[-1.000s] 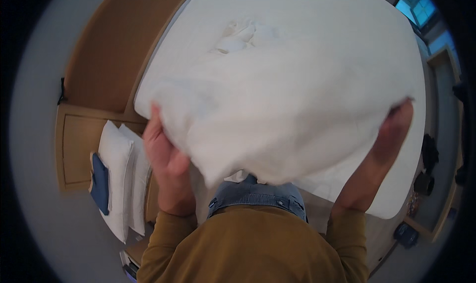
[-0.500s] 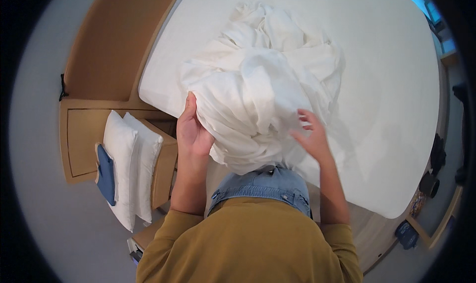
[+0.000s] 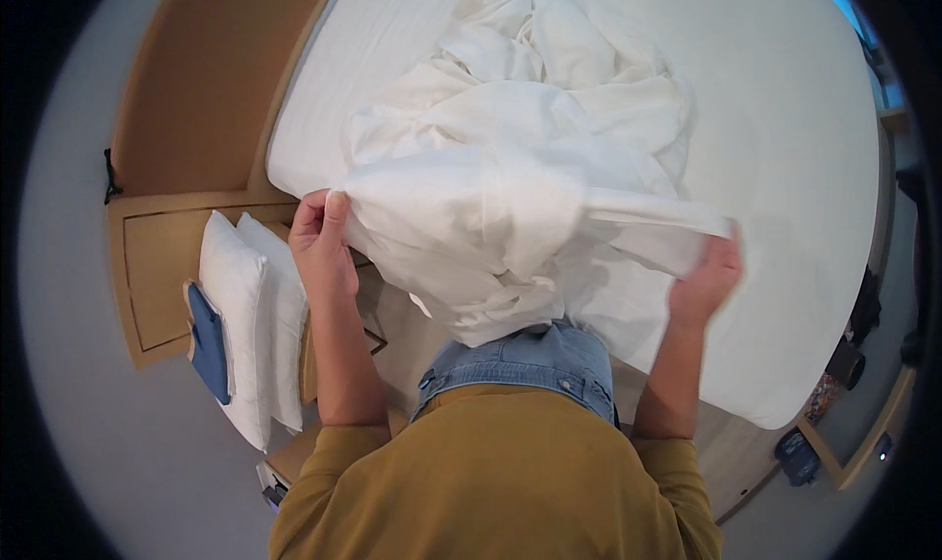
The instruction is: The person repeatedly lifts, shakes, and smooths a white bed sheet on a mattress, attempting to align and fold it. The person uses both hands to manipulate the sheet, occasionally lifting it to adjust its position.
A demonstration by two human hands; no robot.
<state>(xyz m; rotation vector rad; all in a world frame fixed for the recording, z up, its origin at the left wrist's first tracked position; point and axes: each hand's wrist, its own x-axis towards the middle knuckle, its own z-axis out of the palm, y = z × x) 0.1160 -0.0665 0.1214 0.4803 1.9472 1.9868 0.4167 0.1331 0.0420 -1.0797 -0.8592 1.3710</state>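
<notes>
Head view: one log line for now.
left hand: pinching white cloth | right hand: gripping white cloth | white cloth: stretched between hands, rest bunched on bed

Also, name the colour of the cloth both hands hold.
The cloth is white, seen in the head view.

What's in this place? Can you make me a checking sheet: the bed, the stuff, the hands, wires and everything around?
Surface: white bed, mostly smooth at the right
Things: white cloth, bunched up on the bed
Clutter: two white pillows and a blue item, left of the bed
Grip: left hand pinches the cloth; right hand, slightly blurred, holds it too
Cables: dark strand, maybe a cable
Surroundings: brown headboard, pale floor
</notes>
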